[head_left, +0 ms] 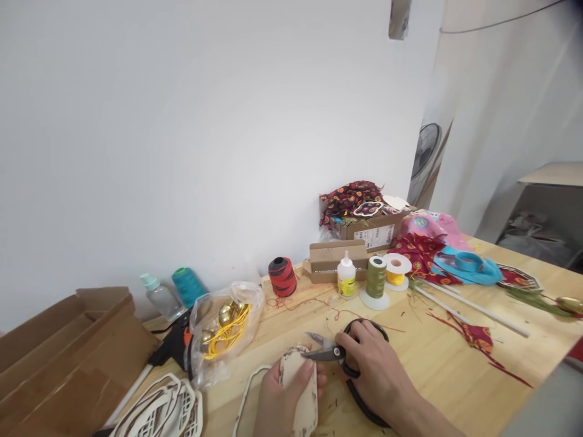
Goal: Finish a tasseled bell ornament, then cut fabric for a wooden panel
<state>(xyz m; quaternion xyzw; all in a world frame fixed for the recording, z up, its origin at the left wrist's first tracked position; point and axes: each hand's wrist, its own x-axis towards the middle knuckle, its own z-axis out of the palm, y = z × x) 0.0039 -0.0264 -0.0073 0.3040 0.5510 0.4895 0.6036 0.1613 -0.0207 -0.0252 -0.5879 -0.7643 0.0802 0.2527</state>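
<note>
My left hand (pixel 286 391) is closed around a flat cream-coloured piece with rounded corners (pixel 306 406), its thumb lying across the face. Dark marks run along the piece's upper edge. In my right hand (pixel 371 361) is a pair of black-handled scissors (pixel 334 352), blades parted. The lower blade tip touches or overlaps the piece near my left thumb; the other blade points up and away from it. Just left of my left hand, a thin cream frame (pixel 248 394) lies on the wooden table, partly hidden by that hand.
A cardboard box (pixel 68 358), stacked cut-out frames (pixel 166 406), a glue gun (pixel 170 343) and a plastic bag with gold bells (pixel 228 328) stand left. Behind are a red thread spool (pixel 282 277), a glue bottle (pixel 346 278) and a green spool (pixel 376 279). Fabric (pixel 421 255) and white sticks (pixel 483 309) lie right.
</note>
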